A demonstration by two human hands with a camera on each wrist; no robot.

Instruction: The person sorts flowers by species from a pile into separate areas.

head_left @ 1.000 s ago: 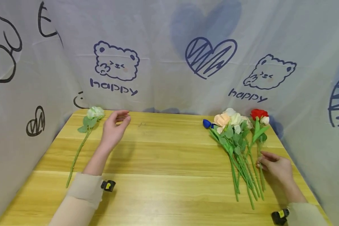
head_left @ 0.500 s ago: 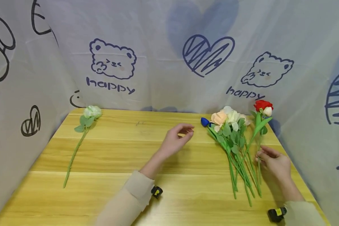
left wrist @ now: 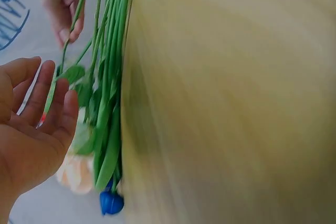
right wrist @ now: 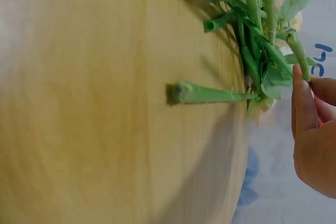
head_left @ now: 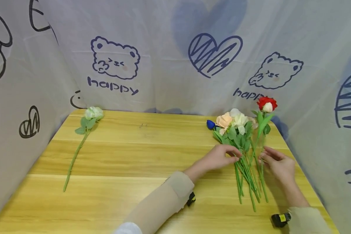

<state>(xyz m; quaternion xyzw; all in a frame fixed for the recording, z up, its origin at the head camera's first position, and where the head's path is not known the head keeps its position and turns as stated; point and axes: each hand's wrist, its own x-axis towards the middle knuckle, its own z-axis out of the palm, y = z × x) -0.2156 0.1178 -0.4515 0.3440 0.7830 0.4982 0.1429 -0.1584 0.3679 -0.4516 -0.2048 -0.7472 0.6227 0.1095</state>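
Observation:
My right hand (head_left: 280, 167) pinches a thin green stem between thumb and fingers. Above it rise a red rose (head_left: 262, 103) and a white bud (head_left: 267, 107), lifted a little off the table. Whether both share the pinched stem I cannot tell. My left hand (head_left: 220, 158) hovers at the left side of the bunch of flowers (head_left: 240, 120), its fingers loosely bent and holding nothing. In the left wrist view the stems (left wrist: 110, 51) pass just beyond those fingers. The bunch has peach and cream blooms and a blue bud (head_left: 210, 124) at its left.
A single pale green flower (head_left: 93, 113) lies on the left part of the wooden table (head_left: 128, 159). White cloth (head_left: 163, 58) with drawn bears and hearts closes off the back and both sides.
My left hand has swung right, from beside the single pale flower to the bunch. My right hand has raised the red rose and white bud slightly.

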